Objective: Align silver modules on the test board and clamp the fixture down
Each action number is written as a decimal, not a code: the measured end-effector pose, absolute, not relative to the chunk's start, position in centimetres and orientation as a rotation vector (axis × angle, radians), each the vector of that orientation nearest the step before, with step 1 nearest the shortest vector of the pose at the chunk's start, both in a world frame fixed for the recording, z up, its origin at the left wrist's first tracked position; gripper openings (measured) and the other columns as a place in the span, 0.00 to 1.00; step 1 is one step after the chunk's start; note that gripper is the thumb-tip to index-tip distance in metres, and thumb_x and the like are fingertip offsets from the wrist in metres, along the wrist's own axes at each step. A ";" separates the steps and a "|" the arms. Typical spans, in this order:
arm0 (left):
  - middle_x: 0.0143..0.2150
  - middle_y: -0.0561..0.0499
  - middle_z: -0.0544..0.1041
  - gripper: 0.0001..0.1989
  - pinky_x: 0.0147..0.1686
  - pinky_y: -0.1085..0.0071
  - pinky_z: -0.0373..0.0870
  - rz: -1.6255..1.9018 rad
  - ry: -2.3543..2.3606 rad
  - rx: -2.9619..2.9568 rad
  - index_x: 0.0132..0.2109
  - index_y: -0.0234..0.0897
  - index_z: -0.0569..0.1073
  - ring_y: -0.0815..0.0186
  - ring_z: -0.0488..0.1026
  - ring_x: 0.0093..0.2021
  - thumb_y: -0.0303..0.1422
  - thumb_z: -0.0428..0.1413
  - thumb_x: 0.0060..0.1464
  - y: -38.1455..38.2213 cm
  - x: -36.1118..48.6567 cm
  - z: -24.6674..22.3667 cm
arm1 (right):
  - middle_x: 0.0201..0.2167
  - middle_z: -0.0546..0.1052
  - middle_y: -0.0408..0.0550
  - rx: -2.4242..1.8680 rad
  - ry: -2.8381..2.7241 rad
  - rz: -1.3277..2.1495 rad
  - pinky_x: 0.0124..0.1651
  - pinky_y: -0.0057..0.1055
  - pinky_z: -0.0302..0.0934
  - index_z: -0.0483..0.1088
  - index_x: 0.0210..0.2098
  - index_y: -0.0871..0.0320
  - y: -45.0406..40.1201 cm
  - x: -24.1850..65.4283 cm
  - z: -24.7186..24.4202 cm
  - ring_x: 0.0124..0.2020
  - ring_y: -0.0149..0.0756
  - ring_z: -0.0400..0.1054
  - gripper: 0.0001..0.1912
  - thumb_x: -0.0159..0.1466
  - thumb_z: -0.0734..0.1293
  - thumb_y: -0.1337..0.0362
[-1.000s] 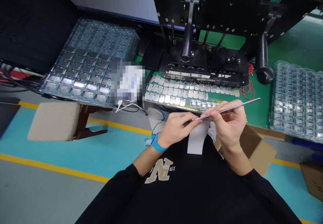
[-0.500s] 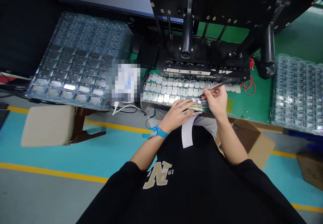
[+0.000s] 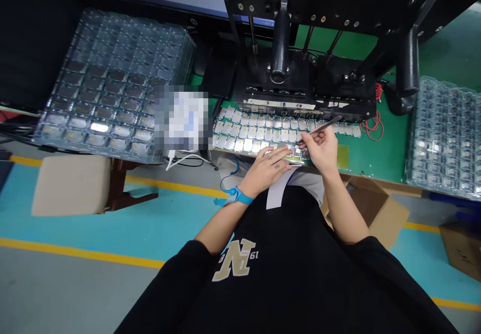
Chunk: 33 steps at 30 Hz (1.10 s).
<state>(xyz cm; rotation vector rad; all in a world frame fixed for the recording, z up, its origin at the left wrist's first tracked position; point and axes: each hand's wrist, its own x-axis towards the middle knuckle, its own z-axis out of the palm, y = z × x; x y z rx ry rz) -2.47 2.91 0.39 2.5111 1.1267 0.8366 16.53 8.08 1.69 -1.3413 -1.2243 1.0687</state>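
Observation:
My right hand [image 3: 323, 149] is closed around metal tweezers [image 3: 330, 123] in a pen-like grip. Their tips point down and left at small circuit boards [image 3: 300, 152] along the bench's front edge. My left hand [image 3: 267, 171] lies with fingers stretched and close together, fingertips at those same boards, just left of the tweezer tips. A blue wrist strap [image 3: 240, 196] circles my left wrist. Below the left fingers a white paper strip [image 3: 276, 193] hangs over the edge; whether the fingers touch it I cannot tell. Rows of silver boards [image 3: 248, 132] lie behind the hands.
A black press fixture [image 3: 281, 101] with lever handles [image 3: 280, 48] stands behind the boards. Stacked clear trays sit left [image 3: 101, 98] and right [image 3: 447, 138]. Red wires [image 3: 372, 126] lie by the fixture. A stool [image 3: 71, 186] and an open cardboard box [image 3: 383, 213] stand below.
The view has shifted slightly. The lower end of the paper strip has swung a little left. Both hands keep nearly the same pose at the boards, the tweezers still in the right.

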 end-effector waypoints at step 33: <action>0.59 0.46 0.77 0.07 0.60 0.57 0.63 0.864 1.126 2.482 0.43 0.37 0.75 0.59 0.72 0.62 0.34 0.54 0.67 2.8 -2.4 0.0 | 0.28 0.76 0.39 -1.248 -1.349 1.046 0.31 0.31 0.72 0.62 0.35 0.53 7.8 17.2 0.6 0.26 0.31 0.75 0.17 0.60 0.73 0.52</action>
